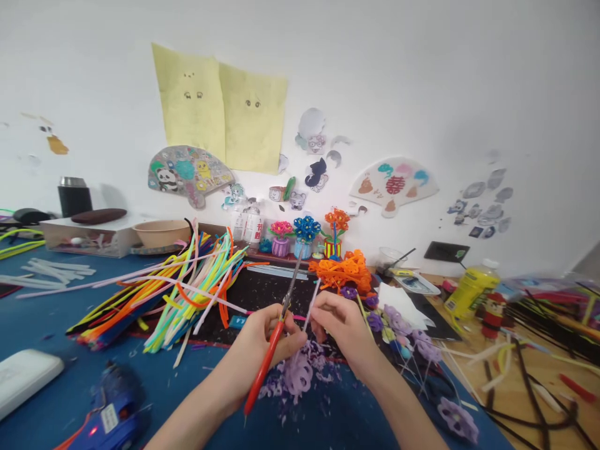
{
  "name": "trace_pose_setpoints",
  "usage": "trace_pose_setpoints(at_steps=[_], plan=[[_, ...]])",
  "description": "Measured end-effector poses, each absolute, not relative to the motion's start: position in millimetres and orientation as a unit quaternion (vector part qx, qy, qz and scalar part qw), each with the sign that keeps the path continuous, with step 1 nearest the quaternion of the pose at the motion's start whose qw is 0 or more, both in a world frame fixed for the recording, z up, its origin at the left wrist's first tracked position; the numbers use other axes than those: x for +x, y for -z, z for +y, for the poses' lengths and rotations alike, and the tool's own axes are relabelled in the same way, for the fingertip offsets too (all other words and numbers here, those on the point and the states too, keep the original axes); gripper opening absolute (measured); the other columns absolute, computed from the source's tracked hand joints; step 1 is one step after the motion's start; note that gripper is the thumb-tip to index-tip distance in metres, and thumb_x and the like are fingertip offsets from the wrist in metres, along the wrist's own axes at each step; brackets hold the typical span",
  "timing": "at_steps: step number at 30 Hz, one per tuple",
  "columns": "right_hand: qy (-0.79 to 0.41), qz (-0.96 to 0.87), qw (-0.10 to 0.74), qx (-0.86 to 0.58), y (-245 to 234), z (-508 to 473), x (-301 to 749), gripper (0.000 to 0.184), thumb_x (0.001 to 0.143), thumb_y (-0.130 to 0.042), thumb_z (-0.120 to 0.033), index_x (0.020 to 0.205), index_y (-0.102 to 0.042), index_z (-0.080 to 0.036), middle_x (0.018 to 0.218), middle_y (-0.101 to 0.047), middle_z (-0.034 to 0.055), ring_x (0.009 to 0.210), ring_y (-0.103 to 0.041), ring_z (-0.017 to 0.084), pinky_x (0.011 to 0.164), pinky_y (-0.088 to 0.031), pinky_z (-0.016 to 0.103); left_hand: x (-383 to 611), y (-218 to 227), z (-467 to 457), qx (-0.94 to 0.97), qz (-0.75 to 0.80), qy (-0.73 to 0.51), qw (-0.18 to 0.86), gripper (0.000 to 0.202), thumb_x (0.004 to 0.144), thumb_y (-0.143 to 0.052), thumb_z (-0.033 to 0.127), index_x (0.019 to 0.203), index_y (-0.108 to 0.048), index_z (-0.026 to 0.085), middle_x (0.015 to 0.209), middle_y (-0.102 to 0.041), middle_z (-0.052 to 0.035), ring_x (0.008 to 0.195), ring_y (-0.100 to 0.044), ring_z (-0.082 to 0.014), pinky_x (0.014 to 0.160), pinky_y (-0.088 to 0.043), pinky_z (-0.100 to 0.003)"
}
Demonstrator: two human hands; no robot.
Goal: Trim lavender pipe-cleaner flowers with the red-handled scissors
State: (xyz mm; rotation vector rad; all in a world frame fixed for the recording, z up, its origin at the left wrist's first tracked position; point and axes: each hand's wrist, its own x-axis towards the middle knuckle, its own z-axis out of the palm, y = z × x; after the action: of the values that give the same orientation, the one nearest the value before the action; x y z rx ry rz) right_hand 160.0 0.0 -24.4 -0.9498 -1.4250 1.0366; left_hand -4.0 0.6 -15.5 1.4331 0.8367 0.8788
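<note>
Red-handled scissors (265,369) sit clenched in the left hand (265,344), while the right hand (342,328) pinches a fuzzy pale pipe cleaner (312,304).

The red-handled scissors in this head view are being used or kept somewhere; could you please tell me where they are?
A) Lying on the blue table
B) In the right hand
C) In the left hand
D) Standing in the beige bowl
C. The red-handled scissors are gripped in the left hand, while the right hand pinches a pale pipe cleaner.
</note>
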Motion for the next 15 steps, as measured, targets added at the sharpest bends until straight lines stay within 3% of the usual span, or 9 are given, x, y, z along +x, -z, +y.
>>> trace_pose_setpoints(at_steps=[6, 12, 15], plan=[[-0.452, -0.602, 0.528, -0.393, 26.2, 1.7, 160.3, 0.032, 0.086, -0.055, -0.046, 0.081, -0.064, -0.015, 0.067, -0.059, 0.0009, 0.059, -0.056, 0.012, 0.060, -0.045, 0.025, -6.6, 18.6, 6.4, 0.592, 0.375, -0.424, 0.574, 0.032, 0.062, -0.075, 0.032, 0.070, -0.048, 0.018, 0.055, -0.043, 0.0095, 0.051, -0.036, -0.0054, 0.049, -0.028, -0.018], [-0.638, -0.574, 0.412, -0.306, 35.4, -4.0, 148.8, 0.049, 0.087, -0.048, -0.057, 0.095, -0.068, -0.013, 0.077, -0.065, 0.0063, 0.075, -0.062, 0.017, 0.073, -0.048, 0.030, -9.4, 16.7, 7.5, 0.572, 0.362, -0.477, 0.561, 0.036, 0.063, -0.076, 0.039, 0.070, -0.047, 0.019, 0.051, -0.046, 0.0097, 0.043, -0.041, -0.0059, 0.042, -0.032, -0.017], [-0.711, -0.529, 0.400, -0.234, 38.8, -7.1, 139.2, 0.049, 0.084, -0.053, -0.057, 0.096, -0.068, -0.012, 0.079, -0.066, 0.0084, 0.075, -0.065, 0.019, 0.076, -0.050, 0.035, -9.7, 16.0, 6.0, 0.560, 0.356, -0.488, 0.567, 0.034, 0.066, -0.073, 0.039, 0.075, -0.046, 0.020, 0.052, -0.050, 0.0092, 0.038, -0.043, -0.0061, 0.038, -0.034, -0.018]])
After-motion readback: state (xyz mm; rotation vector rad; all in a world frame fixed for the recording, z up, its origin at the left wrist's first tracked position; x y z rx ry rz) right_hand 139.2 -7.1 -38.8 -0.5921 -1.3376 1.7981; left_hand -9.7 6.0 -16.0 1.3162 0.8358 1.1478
